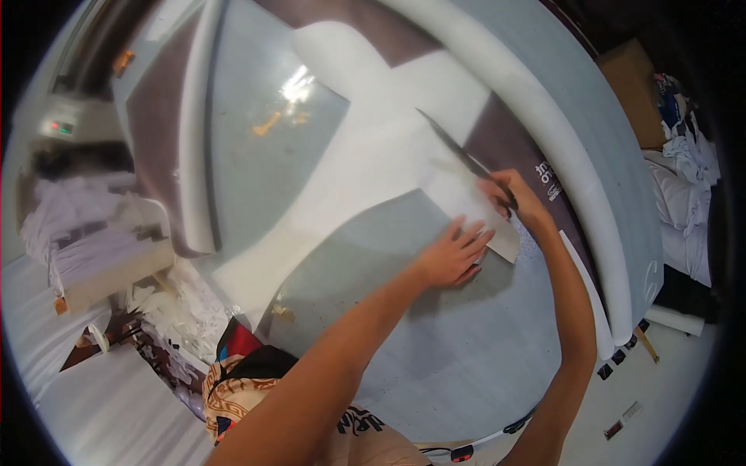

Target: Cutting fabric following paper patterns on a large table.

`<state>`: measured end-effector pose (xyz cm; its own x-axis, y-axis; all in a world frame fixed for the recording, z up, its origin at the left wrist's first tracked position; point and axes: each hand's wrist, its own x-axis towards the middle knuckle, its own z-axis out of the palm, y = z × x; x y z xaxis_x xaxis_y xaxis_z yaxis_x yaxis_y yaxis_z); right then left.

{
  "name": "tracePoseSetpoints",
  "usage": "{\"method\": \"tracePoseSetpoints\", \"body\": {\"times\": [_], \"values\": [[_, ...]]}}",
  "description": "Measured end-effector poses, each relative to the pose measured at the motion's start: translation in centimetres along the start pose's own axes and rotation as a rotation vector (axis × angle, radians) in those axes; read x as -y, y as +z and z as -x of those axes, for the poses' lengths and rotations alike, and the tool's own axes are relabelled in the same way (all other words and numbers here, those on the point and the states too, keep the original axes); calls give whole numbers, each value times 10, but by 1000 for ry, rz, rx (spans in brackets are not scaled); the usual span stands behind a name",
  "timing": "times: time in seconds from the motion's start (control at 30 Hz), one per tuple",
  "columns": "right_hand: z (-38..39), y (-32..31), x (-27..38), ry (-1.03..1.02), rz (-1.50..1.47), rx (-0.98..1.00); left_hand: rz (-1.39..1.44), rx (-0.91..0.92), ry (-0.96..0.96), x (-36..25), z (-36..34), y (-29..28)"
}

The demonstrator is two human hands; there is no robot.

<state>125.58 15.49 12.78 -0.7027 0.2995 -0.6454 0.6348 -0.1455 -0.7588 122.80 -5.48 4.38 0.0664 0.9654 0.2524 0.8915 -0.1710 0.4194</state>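
Right grip [526, 194] is curling tightly around the handle end of the dark scissors [458, 149]; whether their blades are parting cannot be told. Long axis: the scissors are pointing from this hand toward the far left, their blades lying over the white sheet [365, 159]. Left grip [454, 255], with fingers extended and spread, is resting on the sheet's near right end, holding nothing between them; it is lying to the near left of the handle, so the right hand is the nearer to the tool. The sheet is stretching from the far side toward the near left, partly overlapping a maroon sheet [509, 136]. Beneath, the grey tabletop [373, 334] is carrying a white roll on the left [196, 140] and a longer, curved-looking roll on the right [597, 202]. Beyond, a cardboard box [631, 93] and heaped fabric [680, 194] are occupying the right; crumpled pale material [85, 213] is lying left.
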Motion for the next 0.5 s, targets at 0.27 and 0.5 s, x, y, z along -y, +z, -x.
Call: {"method": "tracePoseSetpoints", "body": {"times": [0.27, 0.5], "values": [[-22, 27, 16, 18, -77, -86, 51, 45, -7, 7, 1, -4], [-55, 36, 18, -1, 74, -47, 96, 51, -19, 13, 3, 0]]}}
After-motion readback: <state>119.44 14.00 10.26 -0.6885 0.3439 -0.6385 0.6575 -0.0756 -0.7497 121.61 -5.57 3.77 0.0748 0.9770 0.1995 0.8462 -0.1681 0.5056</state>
